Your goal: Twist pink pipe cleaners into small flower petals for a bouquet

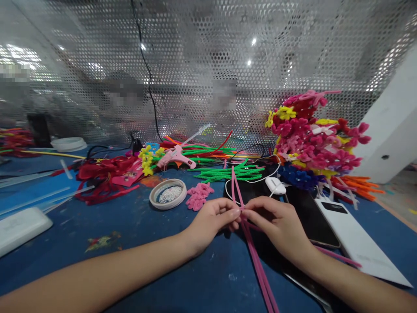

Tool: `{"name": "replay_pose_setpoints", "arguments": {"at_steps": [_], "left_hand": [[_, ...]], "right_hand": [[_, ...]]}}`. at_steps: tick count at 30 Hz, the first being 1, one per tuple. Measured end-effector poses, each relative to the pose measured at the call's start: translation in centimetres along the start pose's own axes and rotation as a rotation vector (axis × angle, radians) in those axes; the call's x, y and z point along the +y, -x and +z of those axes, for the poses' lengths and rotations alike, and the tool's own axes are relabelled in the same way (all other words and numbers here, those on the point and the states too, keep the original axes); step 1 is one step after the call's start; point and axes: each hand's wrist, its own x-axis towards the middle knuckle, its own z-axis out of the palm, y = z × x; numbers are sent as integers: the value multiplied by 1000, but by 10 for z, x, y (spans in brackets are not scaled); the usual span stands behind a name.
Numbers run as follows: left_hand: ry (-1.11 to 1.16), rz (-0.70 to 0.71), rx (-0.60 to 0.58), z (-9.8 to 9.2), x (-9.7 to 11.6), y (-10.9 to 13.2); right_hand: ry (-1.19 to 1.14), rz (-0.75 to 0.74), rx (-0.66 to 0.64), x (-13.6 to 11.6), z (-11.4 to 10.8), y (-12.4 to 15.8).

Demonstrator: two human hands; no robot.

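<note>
Both hands meet just below centre: the left hand (213, 217) and right hand (276, 224) each pinch the pink pipe cleaners (252, 250) between thumb and fingertips, strands running up toward 12 o'clock and down to the bottom edge at 6. Elbow room is decent at 7 to 9 o'clock, where the blue table (130, 226) is mostly bare apart from a white case (21, 226) at the left edge. From 10 to 2 it's packed: a bead dish (167, 194), pink glue gun (177, 157), green pipe cleaners (228, 173) and a flower bouquet (312, 139). At 4 o'clock a white power bank (355, 237) lies beside a dark phone (308, 215). No writing is readable anywhere.
</note>
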Motion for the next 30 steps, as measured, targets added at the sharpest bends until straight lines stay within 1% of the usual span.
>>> {"name": "replay_pose_setpoints", "arguments": {"at_steps": [5, 10, 14, 18, 20, 24, 30], "left_hand": [[76, -36, -30, 0, 1, 0], [123, -33, -14, 0, 1, 2], [155, -19, -24, 0, 0, 2], [207, -3, -45, 1, 1, 3], [226, 0, -63, 2, 1, 3], [206, -15, -105, 2, 1, 3], [181, 17, -45, 2, 0, 4]], "right_hand": [[56, -22, 45, -2, 1, 2], [68, -106, -1, -2, -2, 2], [105, -152, -21, -2, -2, 4], [133, -153, 10, 1, -1, 4], [123, -145, 5, 4, -1, 4], [84, -116, 2, 5, -1, 3], [46, -177, -25, 1, -2, 3]]}}
